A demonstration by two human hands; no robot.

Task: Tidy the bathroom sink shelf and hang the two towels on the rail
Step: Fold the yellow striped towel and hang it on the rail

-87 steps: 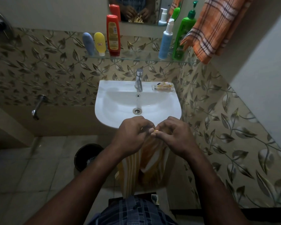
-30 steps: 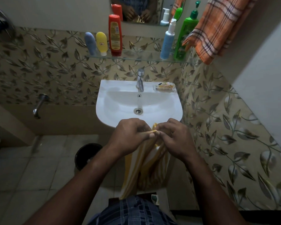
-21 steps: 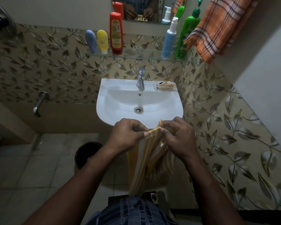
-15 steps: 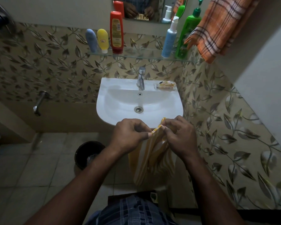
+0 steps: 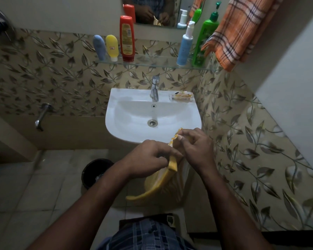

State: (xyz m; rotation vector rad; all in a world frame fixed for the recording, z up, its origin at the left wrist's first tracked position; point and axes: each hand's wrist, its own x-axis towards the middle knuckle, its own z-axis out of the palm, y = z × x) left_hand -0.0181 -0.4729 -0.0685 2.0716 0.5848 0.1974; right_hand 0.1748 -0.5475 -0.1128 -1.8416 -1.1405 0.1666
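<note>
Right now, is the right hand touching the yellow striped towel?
Touching. The head view shows the right hand pinching the top edge of the yellow towel between its fingers. The left hand grips it too.

readable text: none, all print too blurred
red bottle (image 5: 127, 39): yellow label panel, wording illegible
yellow tube (image 5: 112, 44): small white sticker with red edge, illegible
blue pump bottle (image 5: 184, 46): faint marks, illegible
green pump bottle (image 5: 202, 43): label pattern only, no legible words
</note>
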